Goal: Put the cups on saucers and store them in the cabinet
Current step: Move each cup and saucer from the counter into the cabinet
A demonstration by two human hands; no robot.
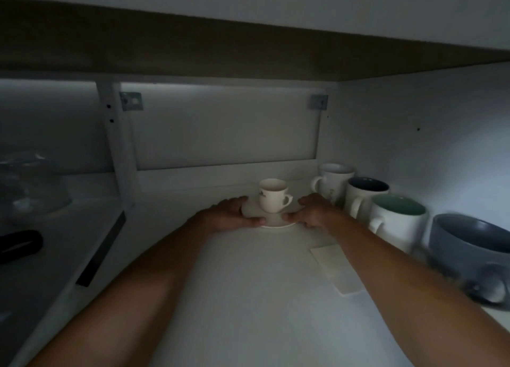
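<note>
So both hands are deep in the cabinet [386, 124] now. Left hand [233, 213] has the saucer [276, 222] pinched at its 9 o'clock edge, right hand [311, 212] at 3 o'clock, fingers curled onto the rim, thumbs on top. The cup [271, 195] stands upright on the saucer, a bit toward 12, handle pointing at about 4. Can't tell if the saucer is down on the shelf [248, 284] or just above it, too dark.

What I'd worry about: the cup just sits loose, so any tilt or uneven let-go could slide it off. Also the mugs [367, 195] are lined up just beside the right hand at 3 o'clock, so pulling that hand back carelessly could clip one. There's a flat white tile [336, 267] lying at 5 o'clock under the right forearm too.
</note>
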